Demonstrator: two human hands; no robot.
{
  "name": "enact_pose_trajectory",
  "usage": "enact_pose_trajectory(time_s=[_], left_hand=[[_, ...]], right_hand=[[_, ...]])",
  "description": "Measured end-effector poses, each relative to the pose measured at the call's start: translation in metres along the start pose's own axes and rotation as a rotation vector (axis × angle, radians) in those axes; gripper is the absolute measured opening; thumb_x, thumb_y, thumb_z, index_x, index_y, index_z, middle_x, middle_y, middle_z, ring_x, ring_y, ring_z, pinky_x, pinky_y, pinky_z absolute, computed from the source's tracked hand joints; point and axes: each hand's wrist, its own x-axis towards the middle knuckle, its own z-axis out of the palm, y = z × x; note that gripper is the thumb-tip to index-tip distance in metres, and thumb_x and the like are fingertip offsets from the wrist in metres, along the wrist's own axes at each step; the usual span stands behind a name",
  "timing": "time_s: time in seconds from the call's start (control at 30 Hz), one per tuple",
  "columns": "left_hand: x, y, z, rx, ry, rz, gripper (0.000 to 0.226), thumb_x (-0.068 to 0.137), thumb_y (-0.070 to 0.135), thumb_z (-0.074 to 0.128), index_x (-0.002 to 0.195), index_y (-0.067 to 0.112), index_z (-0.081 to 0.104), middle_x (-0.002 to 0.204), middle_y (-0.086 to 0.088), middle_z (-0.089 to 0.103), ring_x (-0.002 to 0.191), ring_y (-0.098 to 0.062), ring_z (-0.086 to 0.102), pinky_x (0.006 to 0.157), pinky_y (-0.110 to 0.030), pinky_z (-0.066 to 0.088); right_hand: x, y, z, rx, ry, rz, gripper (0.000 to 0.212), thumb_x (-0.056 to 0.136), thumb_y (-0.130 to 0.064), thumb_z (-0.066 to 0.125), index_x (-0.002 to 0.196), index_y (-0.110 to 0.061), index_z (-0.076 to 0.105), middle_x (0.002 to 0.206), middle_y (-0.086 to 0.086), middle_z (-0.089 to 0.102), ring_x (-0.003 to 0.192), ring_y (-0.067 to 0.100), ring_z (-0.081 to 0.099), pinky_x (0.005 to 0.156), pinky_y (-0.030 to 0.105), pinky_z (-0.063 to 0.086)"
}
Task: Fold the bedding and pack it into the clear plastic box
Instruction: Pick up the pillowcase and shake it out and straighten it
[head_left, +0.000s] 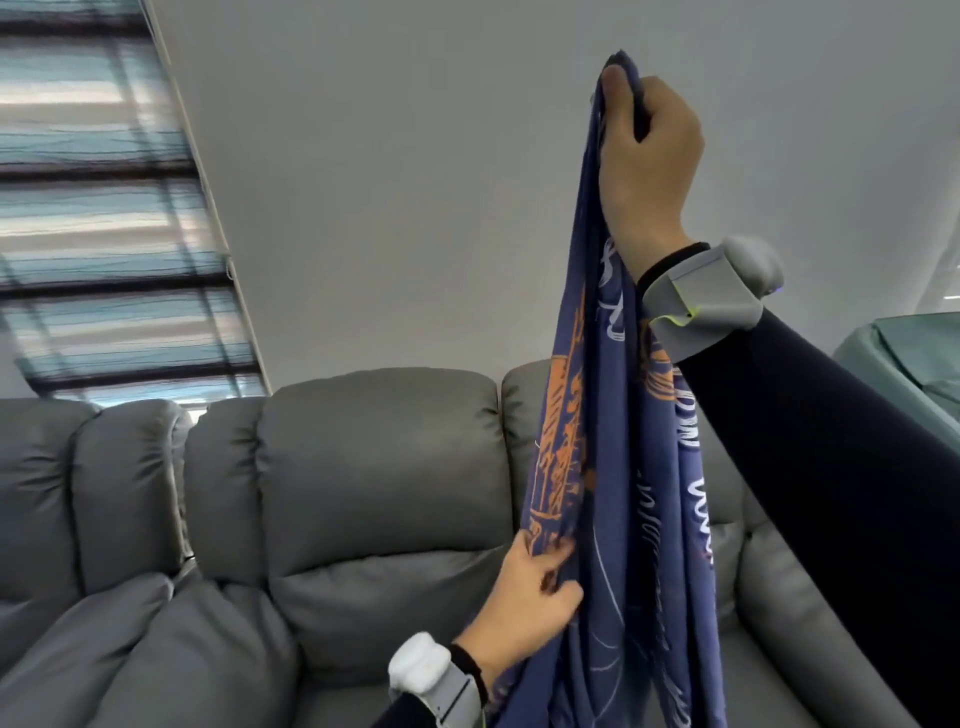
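High in open air the right hand (649, 156) grips the top of the blue, orange-printed sheet (613, 467), the left hand (524, 597) pinching its hanging edge below.

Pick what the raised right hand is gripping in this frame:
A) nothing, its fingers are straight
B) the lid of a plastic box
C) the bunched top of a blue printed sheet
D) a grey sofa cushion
C: the right hand is curled round the gathered top of the blue sheet, which hangs down in front of the grey sofa, while the left hand holds its edge lower down.
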Motion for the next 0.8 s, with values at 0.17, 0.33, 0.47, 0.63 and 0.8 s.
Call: enact_pose_trajectory(time_s=[0.17, 0.33, 0.47, 0.63, 0.8], left_hand=[[0.034, -0.007, -0.042, 0.057, 0.446, -0.094, 0.029, 0.080, 0.016, 0.063, 0.103, -0.002, 0.061, 0.085, 0.004, 0.036, 0.078, 0.004, 0.046, 0.078, -0.007, 0.039], [0.047, 0.005, -0.046, 0.001, 0.537, -0.086, 0.045, 0.068, 0.056, 0.065, 0.100, 0.025, 0.059, 0.095, 0.004, 0.033, 0.092, -0.013, 0.047, 0.089, -0.020, 0.043], [0.044, 0.014, -0.026, -0.016, 0.548, -0.055, 0.046, 0.069, 0.050, 0.071, 0.107, 0.028, 0.057, 0.097, 0.006, 0.031, 0.095, -0.011, 0.045, 0.089, -0.018, 0.042], [0.041, -0.001, -0.034, -0.023, 0.691, 0.019, 0.020, 0.078, 0.015, 0.076, 0.095, 0.022, 0.068, 0.093, 0.002, 0.041, 0.082, 0.009, 0.050, 0.079, -0.015, 0.046], [0.029, -0.011, -0.020, 0.054, 0.541, 0.125, 0.031, 0.068, 0.038, 0.075, 0.089, 0.017, 0.068, 0.097, 0.001, 0.040, 0.090, -0.002, 0.050, 0.085, -0.011, 0.043]], right_hand=[[0.008, -0.018, -0.012, 0.042, 0.124, -0.146, 0.038, 0.096, -0.033, 0.049, 0.063, -0.025, 0.031, 0.060, -0.012, 0.031, 0.059, 0.006, 0.028, 0.056, 0.019, 0.024], [0.011, -0.036, -0.013, 0.150, 0.200, -0.265, 0.029, 0.094, -0.024, 0.050, 0.067, -0.022, 0.040, 0.060, -0.015, 0.033, 0.059, 0.007, 0.029, 0.058, 0.019, 0.025], [0.016, -0.039, -0.011, 0.157, 0.218, -0.288, 0.027, 0.093, -0.022, 0.051, 0.069, -0.015, 0.043, 0.059, -0.006, 0.037, 0.056, 0.015, 0.033, 0.056, 0.022, 0.026], [0.016, -0.034, -0.020, 0.127, 0.204, -0.260, 0.028, 0.094, -0.025, 0.050, 0.068, -0.030, 0.041, 0.060, -0.016, 0.037, 0.059, 0.006, 0.033, 0.058, 0.019, 0.027], [0.013, -0.032, -0.021, 0.107, 0.182, -0.193, 0.039, 0.095, -0.028, 0.052, 0.063, -0.033, 0.031, 0.058, -0.016, 0.030, 0.057, 0.004, 0.026, 0.057, 0.018, 0.023]])
